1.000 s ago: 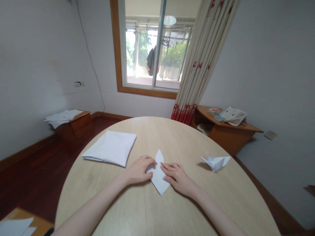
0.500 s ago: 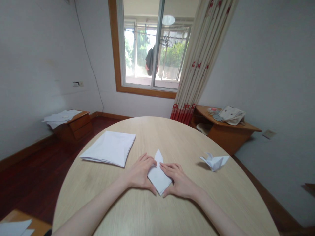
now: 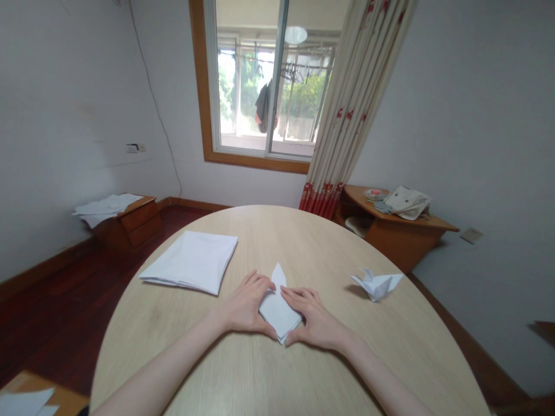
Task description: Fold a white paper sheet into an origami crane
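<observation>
A white sheet of origami paper (image 3: pixel 281 312), folded into a narrow kite shape, lies flat on the round table in front of me. Its pointed tip faces the window. My left hand (image 3: pixel 251 303) grips the left edge, fingertips near the upper part and thumb by the bottom corner. On the opposite edge, my right hand (image 3: pixel 310 318) holds the paper the same way, fingers pressing its upper side and thumb close to the bottom corner. Parts of both edges are hidden under the hands. To the right stands a folded paper crane (image 3: pixel 375 285).
A stack of white paper (image 3: pixel 191 263) lies at the left of the round wooden table (image 3: pixel 277 222). Beyond it are a low drawer cabinet (image 3: pixel 137 219) with papers on top and, right of the curtain (image 3: pixel 342 115), a corner desk (image 3: pixel 399 231) carrying a cloth bag (image 3: pixel 407 202).
My left thumb has slid slightly right, onto the paper's bottom corner. Otherwise the hands and paper stay in place, and the view has shifted a little.
</observation>
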A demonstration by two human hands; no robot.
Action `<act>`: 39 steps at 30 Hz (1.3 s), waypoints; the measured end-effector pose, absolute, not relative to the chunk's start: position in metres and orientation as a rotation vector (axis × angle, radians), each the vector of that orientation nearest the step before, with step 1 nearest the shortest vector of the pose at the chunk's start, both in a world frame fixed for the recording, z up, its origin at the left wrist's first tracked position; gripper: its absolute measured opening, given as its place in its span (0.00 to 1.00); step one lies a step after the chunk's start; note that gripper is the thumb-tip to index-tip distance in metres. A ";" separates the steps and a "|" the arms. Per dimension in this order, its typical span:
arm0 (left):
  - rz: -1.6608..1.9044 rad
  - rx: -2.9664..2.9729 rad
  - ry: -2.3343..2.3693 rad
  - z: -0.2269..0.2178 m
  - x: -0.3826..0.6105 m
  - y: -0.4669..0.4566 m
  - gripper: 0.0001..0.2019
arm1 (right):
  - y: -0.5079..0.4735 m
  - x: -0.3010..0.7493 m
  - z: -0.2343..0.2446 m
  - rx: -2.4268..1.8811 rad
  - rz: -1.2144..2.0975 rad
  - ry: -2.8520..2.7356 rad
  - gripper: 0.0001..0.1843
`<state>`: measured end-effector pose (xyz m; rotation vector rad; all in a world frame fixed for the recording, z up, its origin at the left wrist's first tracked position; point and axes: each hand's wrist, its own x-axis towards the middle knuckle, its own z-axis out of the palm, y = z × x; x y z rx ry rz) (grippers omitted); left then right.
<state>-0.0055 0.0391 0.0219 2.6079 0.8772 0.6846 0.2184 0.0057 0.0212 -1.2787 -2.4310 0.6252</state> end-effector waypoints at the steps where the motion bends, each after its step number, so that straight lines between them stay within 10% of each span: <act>1: 0.685 2.601 0.884 0.022 -0.005 0.039 0.35 | 0.006 0.219 0.021 -1.282 0.626 -2.427 0.53; 12: 0.645 2.639 0.962 0.022 0.000 0.034 0.35 | 0.010 0.222 0.014 -1.243 0.709 -2.258 0.28; 39: 1.075 2.797 1.045 -0.008 0.007 0.041 0.54 | 0.005 0.217 0.002 -0.857 -0.244 -2.006 0.19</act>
